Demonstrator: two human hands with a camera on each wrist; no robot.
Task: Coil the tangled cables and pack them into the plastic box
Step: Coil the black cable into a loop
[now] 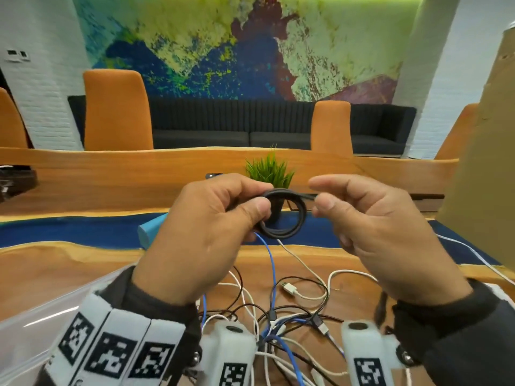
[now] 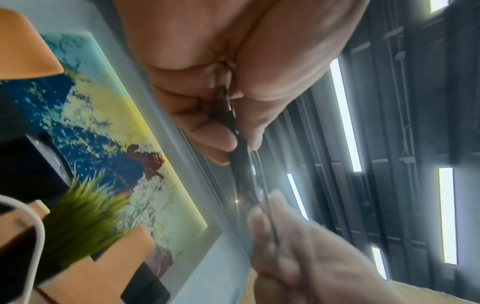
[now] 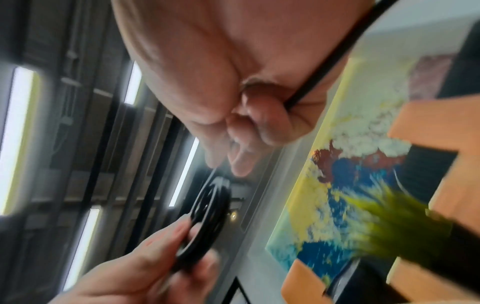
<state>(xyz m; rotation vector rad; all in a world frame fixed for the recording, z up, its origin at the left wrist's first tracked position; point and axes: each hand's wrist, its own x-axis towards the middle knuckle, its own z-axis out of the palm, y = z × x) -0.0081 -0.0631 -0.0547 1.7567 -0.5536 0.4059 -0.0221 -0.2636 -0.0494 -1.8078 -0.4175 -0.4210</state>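
Above the table my left hand [image 1: 262, 197] grips a small coil of black cable [image 1: 289, 218] between thumb and fingers. My right hand [image 1: 317, 195] pinches the free stretch of that cable just right of the coil. In the right wrist view the black cable [image 3: 319, 67] runs on through the curled fingers of the right hand [image 3: 233, 148]. The left wrist view shows the coil [image 2: 244, 164] edge-on in the left hand [image 2: 233, 133]. A tangle of white, black and blue cables [image 1: 278, 316] lies on the table below. The clear plastic box [image 1: 50, 310] shows at the lower left.
A small potted plant [image 1: 269, 171] stands behind the hands. A light blue object [image 1: 150, 229] lies left of the coil. A tall cardboard box [image 1: 485, 162] fills the right side. Orange chairs [image 1: 117, 110] line the wooden table's far edge.
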